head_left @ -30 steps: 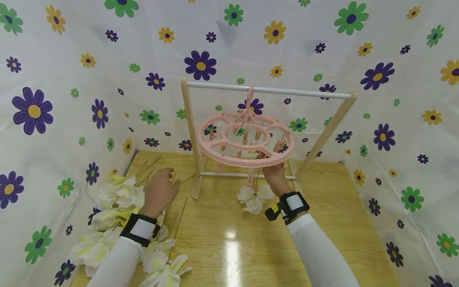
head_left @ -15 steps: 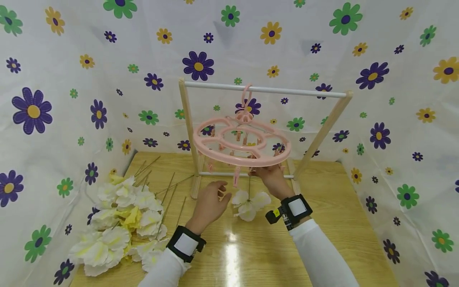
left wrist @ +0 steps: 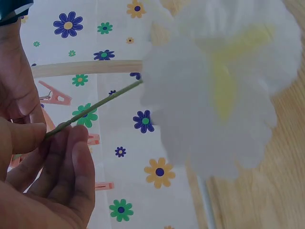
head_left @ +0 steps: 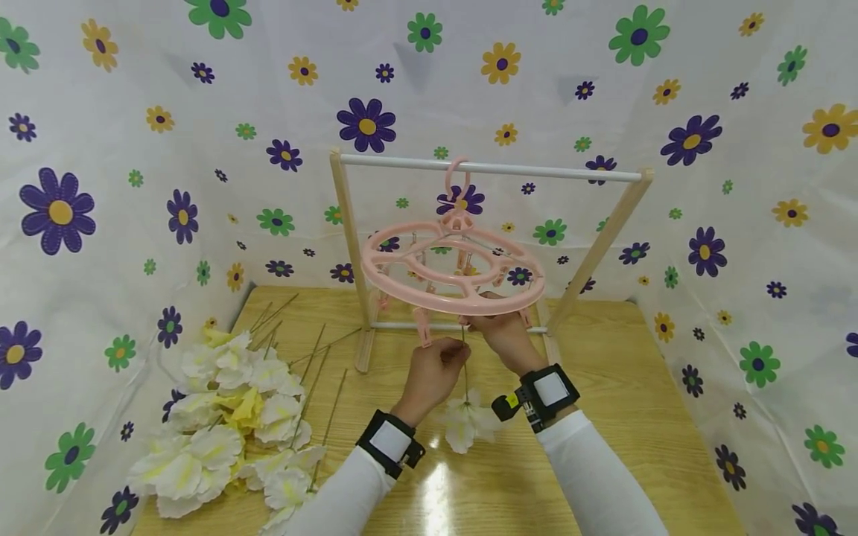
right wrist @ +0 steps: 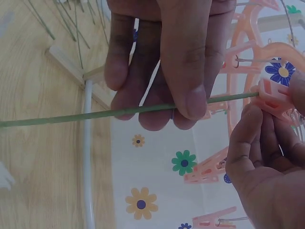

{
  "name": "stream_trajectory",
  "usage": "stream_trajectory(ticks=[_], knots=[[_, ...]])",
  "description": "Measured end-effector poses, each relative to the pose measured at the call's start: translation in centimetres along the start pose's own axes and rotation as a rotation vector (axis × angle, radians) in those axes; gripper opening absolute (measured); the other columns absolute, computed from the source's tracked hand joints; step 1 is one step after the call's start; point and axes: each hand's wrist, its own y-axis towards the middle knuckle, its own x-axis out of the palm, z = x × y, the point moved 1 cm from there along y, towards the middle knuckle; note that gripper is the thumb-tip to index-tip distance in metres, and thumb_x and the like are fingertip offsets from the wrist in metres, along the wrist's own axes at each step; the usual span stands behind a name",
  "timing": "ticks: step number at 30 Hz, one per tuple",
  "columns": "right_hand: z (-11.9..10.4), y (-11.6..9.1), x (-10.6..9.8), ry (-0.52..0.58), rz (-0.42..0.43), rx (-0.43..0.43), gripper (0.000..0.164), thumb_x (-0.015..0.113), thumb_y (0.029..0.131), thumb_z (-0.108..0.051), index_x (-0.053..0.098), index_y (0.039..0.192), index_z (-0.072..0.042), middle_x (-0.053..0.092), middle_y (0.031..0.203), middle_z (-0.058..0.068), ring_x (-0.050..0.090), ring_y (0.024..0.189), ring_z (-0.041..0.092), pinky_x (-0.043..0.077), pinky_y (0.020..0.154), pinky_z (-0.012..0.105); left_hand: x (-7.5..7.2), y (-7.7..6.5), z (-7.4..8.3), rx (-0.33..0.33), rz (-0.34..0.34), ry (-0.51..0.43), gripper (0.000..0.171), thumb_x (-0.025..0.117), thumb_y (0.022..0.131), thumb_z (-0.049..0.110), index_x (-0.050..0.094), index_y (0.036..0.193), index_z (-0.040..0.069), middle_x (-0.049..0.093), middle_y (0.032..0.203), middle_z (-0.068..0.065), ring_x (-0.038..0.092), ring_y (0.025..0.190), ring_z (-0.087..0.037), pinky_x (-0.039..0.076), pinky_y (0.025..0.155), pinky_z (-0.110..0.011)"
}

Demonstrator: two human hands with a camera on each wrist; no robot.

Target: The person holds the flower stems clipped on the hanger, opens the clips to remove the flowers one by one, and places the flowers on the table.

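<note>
A pink oval clip hanger point(head_left: 442, 303) hangs by its hook, pink clothespins dangling beneath it. Below its front rim my left hand point(head_left: 431, 378) pinches the thin green stem point(right wrist: 86, 117) of a white artificial flower point(head_left: 467, 426) between thumb and fingers. The bloom points downward, its yellow centre showing in the left wrist view. My right hand point(head_left: 507, 341) holds a pink clothespin point(right wrist: 276, 98) between thumb and fingers, partly hidden under the hanger in the head view. In the right wrist view, the stem's end meets that clothespin's jaws.
The hanger's hook sits on the white bar point(head_left: 536, 170) of a wooden-legged rack. Several white and yellow artificial flowers point(head_left: 194, 461) lie piled at the left of the wooden table point(head_left: 603, 447), stems pointing away. A flower-patterned sheet point(head_left: 281, 97) surrounds the table.
My left hand has come rightward from beside the flower pile to the stem and now pinches it. The bloom has dropped lower and toward me. The hanger has turned slightly.
</note>
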Motion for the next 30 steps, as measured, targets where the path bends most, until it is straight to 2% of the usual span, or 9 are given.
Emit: stream_trajectory(ticks=[5,8,15,18,21,23,27,30], knots=[[-0.2,-0.1,0.1,0.019,-0.020,0.003,0.006,0.061,0.099,-0.010,0.066,0.097,-0.014,0.065,0.086,-0.003,0.061,0.086,0.013,0.053,0.086,0.033,0.0,-0.2,0.1,-0.039,-0.037,-0.083,0.014,0.063,0.098,0.009,0.075,0.097,0.002,0.073,0.081,-0.010,0.071,0.070,-0.023,0.055,0.062,-0.024],[-0.4,-0.1,0.1,0.036,-0.035,0.017,0.009,0.061,0.099,-0.009,0.065,0.098,-0.017,0.066,0.087,-0.003,0.061,0.085,0.013,0.052,0.085,0.032,-0.1,-0.3,0.1,-0.050,-0.051,-0.086,0.015,0.062,0.098,0.010,0.075,0.096,0.004,0.073,0.080,-0.012,0.070,0.068,-0.023,0.053,0.061,-0.023],[-0.6,-0.1,0.0,0.017,-0.068,0.056,0.008,0.064,0.098,-0.016,0.067,0.104,-0.020,0.064,0.087,-0.005,0.057,0.086,0.014,0.046,0.088,0.035,-0.4,-0.5,0.6,-0.028,-0.035,0.022,0.015,0.063,0.097,0.009,0.077,0.094,0.004,0.073,0.077,-0.007,0.068,0.063,-0.014,0.052,0.059,-0.023],[-0.6,-0.3,0.0,0.022,-0.071,0.055,0.010,0.064,0.098,-0.017,0.065,0.107,-0.022,0.064,0.087,-0.006,0.058,0.086,0.013,0.046,0.087,0.034,-0.8,-0.9,0.7,-0.047,-0.040,0.094,0.014,0.064,0.096,0.011,0.078,0.094,0.006,0.074,0.079,-0.004,0.067,0.064,-0.010,0.052,0.061,-0.025],[-0.6,-0.3,0.0,0.052,-0.081,0.012,0.006,0.064,0.098,-0.013,0.066,0.101,-0.019,0.064,0.083,-0.005,0.060,0.083,0.013,0.047,0.086,0.034,-1.3,-1.5,0.5,-0.087,-0.078,0.137,0.015,0.064,0.096,0.013,0.079,0.096,0.008,0.075,0.083,-0.003,0.067,0.067,-0.009,0.052,0.062,-0.026],[-0.6,-0.2,-0.1,0.082,-0.101,-0.034,0.006,0.062,0.098,-0.011,0.065,0.093,-0.012,0.064,0.079,-0.001,0.059,0.080,0.016,0.046,0.085,0.036,-1.8,-2.0,0.3,-0.111,-0.117,0.153,0.016,0.064,0.097,0.014,0.079,0.099,0.008,0.075,0.085,-0.003,0.067,0.070,-0.010,0.053,0.062,-0.026],[-0.5,-0.1,-0.4,0.067,-0.082,-0.049,0.016,0.061,0.098,-0.012,0.060,0.083,-0.007,0.061,0.077,-0.001,0.055,0.080,0.016,0.043,0.086,0.039,-3.9,-3.3,-0.3,-0.133,-0.169,0.204,0.017,0.064,0.097,0.015,0.078,0.103,0.008,0.075,0.088,-0.003,0.068,0.074,-0.012,0.054,0.065,-0.028],[-0.4,-0.1,-0.9,0.029,-0.036,-0.022,0.013,0.062,0.098,-0.013,0.059,0.087,-0.007,0.060,0.080,-0.004,0.054,0.083,0.014,0.044,0.086,0.039,-6.2,-4.1,-1.0,-0.164,-0.168,0.258,0.016,0.065,0.096,0.015,0.078,0.102,0.009,0.074,0.088,-0.002,0.068,0.075,-0.012,0.055,0.065,-0.031]])
